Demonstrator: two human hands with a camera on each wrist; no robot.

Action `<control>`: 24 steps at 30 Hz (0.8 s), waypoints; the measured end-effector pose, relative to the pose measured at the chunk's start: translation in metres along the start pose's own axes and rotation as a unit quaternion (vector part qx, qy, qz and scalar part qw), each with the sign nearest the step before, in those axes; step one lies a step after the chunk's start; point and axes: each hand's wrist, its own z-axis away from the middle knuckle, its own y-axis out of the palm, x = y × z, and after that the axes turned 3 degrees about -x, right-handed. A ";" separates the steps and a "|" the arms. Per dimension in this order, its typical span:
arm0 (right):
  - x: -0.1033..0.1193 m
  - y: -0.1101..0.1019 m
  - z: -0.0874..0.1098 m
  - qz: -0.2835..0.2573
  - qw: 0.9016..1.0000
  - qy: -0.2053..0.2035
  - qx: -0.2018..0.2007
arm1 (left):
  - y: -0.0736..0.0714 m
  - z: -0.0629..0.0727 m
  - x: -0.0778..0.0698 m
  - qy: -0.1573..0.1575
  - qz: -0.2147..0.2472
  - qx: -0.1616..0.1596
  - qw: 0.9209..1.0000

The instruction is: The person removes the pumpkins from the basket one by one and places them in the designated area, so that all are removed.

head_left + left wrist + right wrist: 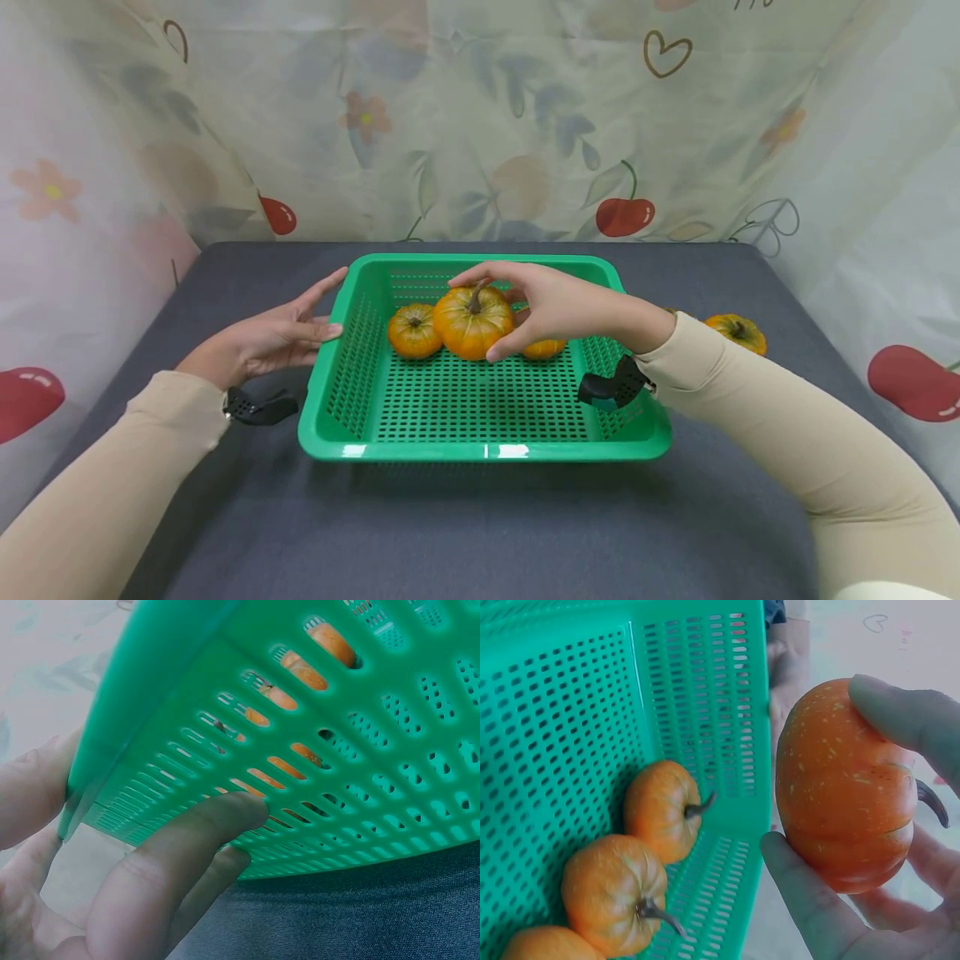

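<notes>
A small orange pumpkin [468, 323] with a dark stem is held above the green basket [480, 450]. My right hand [555, 304] grips it between thumb and fingers; the right wrist view shows the pumpkin [847, 787] clear of the basket wall. Inside the basket, small pumpkins lie along the far side: one pumpkin [412, 332] at the left, another pumpkin [545, 348] partly behind my right hand, and a middle pumpkin [615, 896] seen from the right wrist. My left hand [273, 337] holds the basket's left rim, some fingers [187, 847] against its slotted outer wall.
On the dark grey cloth [480, 533], right of the basket, lies another pumpkin [738, 333]; something beside it is mostly hidden by my right arm. Patterned curtains [480, 125] hang behind the table and at both sides.
</notes>
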 end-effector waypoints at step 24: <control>-0.006 -0.044 0.066 0.019 0.995 0.034 -0.088 | 0.000 0.000 0.000 0.002 -0.014 -0.002 1.000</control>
